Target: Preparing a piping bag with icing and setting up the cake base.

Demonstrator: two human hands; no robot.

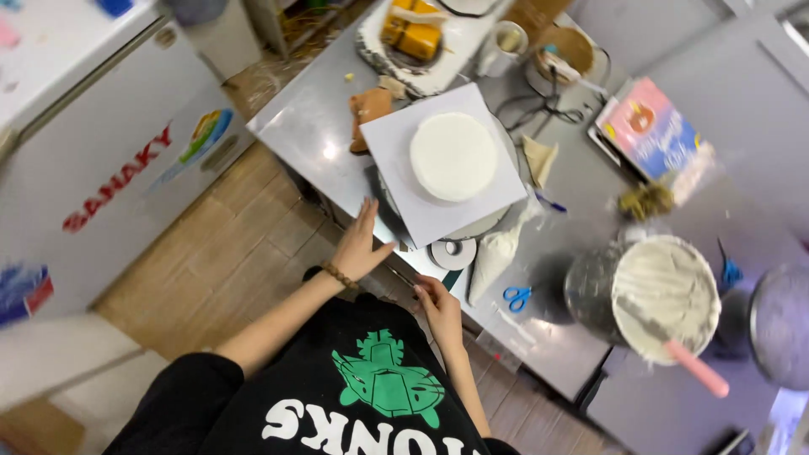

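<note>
A round white frosted cake (453, 157) is seen on a square white board (421, 215), set on a turntable on the grey metal desk (308, 126). The left hand (361, 240) is held open, fingers spread, at the desk's near edge just beside the board's corner. The right hand (438, 305) is loosely curled at the same edge, gripping nothing visible, near a white piping bag (493, 257). A steel bowl of white cream (666, 295) with a pink-handled spatula (678, 354) is placed well apart, past blue scissors (517, 297).

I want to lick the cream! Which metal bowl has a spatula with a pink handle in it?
The metal bowl full of white cream, right of the blue scissors; the spatula leans in it. The other bowl, at the right edge, holds none.
</note>
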